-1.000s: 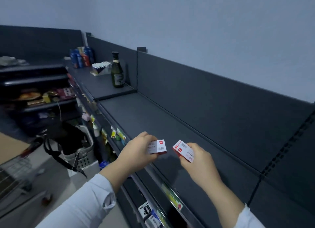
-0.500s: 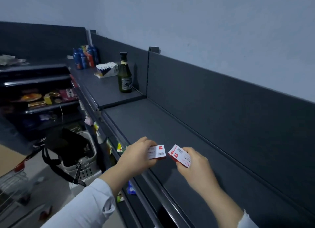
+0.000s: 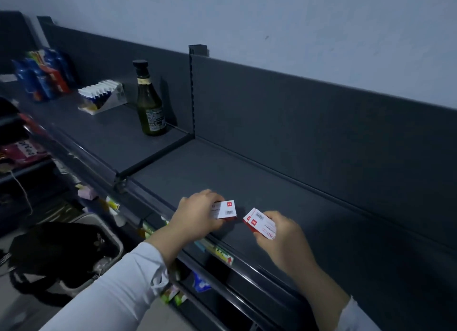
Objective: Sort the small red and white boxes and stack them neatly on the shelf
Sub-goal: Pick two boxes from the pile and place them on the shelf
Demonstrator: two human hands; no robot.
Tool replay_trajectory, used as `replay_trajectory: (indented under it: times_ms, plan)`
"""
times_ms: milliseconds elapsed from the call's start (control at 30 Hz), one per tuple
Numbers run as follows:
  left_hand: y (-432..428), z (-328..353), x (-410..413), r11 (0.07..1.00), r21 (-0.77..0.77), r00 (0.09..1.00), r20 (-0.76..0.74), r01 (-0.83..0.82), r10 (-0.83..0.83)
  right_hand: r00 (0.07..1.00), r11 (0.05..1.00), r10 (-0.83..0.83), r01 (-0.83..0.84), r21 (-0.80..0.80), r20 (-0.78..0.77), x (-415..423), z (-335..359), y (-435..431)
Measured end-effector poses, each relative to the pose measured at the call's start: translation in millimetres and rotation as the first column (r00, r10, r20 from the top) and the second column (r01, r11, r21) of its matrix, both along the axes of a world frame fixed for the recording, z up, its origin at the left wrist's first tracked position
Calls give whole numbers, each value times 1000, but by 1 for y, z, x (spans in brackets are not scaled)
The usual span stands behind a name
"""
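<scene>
Your left hand (image 3: 197, 215) gripped the single box (image 3: 224, 210), a red and white one, with the fingers curled over its near end. The barcode face looked up and the box lay roughly flat, low over the shelf (image 3: 247, 172), just inside its front edge. Whether it touched the shelf surface could not be told. Your right hand (image 3: 280, 235) held the paired boxes (image 3: 259, 223), what looked like two red and white boxes pressed together, with thumb and fingers wrapped round their near end. They were tilted, their far corner pointing toward the single box. The two lots were near each other but apart, with a strip of dark shelf showing between them. Both wrists crossed the price rail (image 3: 220, 252) along the shelf's front edge

On the neighbouring section to the left, a green bottle (image 3: 150, 103) stood upright near the back right corner, close to the back panel. Left of it sat a display carton (image 3: 101, 95) of white and blue packs, and further left, blurred, was a cluster of blue and red packs (image 3: 42, 75). Below the shelf on the left, a grey basket (image 3: 111, 234) held a black bag (image 3: 57, 249)
</scene>
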State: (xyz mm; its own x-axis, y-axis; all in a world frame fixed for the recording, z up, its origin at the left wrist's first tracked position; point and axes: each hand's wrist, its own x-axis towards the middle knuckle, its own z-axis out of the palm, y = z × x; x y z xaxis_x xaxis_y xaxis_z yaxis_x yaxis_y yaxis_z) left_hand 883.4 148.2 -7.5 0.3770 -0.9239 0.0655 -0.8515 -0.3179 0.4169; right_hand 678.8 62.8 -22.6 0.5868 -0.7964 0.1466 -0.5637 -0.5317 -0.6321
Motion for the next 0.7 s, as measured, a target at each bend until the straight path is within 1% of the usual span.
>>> replay_trajectory:
  times_ms: [100, 233, 333, 433, 467, 567, 700]
  plan:
    - [-6, -2, 18, 999, -7, 999, -5, 52, -52, 996, 998, -68, 68, -5, -59, 15, 2, -2]
    - [-14, -3, 32, 997, 9, 997, 16, 71, -71, 990, 996, -90, 92, 7, -105, 26, 1, -7]
    - [-23, -8, 37, 994, 70, 994, 53, 89, -93, 991, 995, -87, 91, 38, -99, 33, -5, -10]
    - [-31, -16, 42, 978, 175, 986, 103, 113, -133, 984, 998, -25, 36, 60, -178, 41, -17, -9]
    - [-33, -19, 45, 972, 205, 986, 97, 113, -135, 980, 999, -10, 17, 36, -199, 43, -22, -9]
    - [-40, -26, 56, 961, 256, 994, 0, 107, -110, 978, 999, -5, -2, -36, -210, 48, -34, -11]
    - [-53, -25, 64, 944, 306, 991, -6, 126, -130, 961, 999, -4, -9, -47, -278, 52, -39, -21]
